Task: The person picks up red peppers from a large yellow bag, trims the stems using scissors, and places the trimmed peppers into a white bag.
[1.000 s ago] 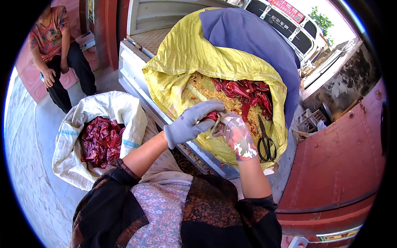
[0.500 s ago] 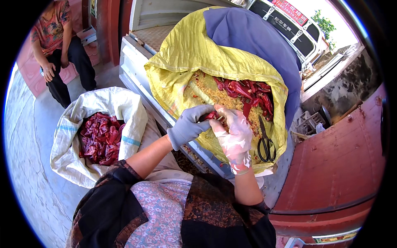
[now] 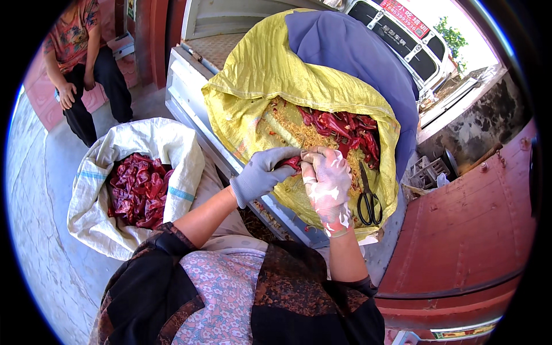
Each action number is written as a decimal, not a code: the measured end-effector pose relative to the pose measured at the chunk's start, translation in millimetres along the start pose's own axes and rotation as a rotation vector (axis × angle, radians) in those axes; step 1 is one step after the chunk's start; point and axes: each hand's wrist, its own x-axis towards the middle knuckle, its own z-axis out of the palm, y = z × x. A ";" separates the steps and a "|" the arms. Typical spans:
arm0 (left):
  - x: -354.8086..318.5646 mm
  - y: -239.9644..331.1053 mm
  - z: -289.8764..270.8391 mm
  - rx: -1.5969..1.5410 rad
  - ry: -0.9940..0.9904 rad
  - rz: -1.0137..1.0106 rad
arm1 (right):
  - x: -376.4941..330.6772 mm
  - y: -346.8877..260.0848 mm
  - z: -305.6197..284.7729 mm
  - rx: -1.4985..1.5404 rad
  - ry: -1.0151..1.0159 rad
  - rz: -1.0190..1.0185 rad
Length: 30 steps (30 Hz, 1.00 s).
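My left hand point(image 3: 260, 175), in a grey glove, is closed around a dried red chili pepper point(image 3: 294, 163). At the pepper's right end, my right hand point(image 3: 329, 187), in a pink-and-white glove, pinches with curled fingers that hide that end. Both hands are above the front of an open yellow woven sack point(image 3: 253, 69). Inside it lie more whole red peppers point(image 3: 339, 123) and a spread of loose yellowish seeds point(image 3: 310, 137). Black-handled scissors point(image 3: 369, 202) rest on the sack to the right of my right hand.
Left of me stands a white woven sack point(image 3: 185, 154) holding red peppers point(image 3: 140, 191). A grey metal truck bed point(image 3: 192, 98) is under the yellow sack, with purple-blue cloth point(image 3: 356, 52) behind. A seated person point(image 3: 80, 63) is at far left; a red metal panel point(image 3: 454, 230) is at right.
My right hand has turned, its fingers curling more tightly at the pepper's end. My left hand keeps its hold with little movement.
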 end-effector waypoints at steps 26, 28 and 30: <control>-16.4 -39.2 -10.2 -1.146 -0.148 -0.413 | -43.7 94.1 -24.9 0.002 -0.167 0.302; -16.4 -38.8 -9.6 -1.148 -0.152 -0.455 | -36.8 112.4 -21.5 -0.116 -0.237 0.381; -16.8 -36.1 -10.1 -1.154 -0.165 -0.479 | -27.5 123.4 -14.9 -0.193 -0.356 0.495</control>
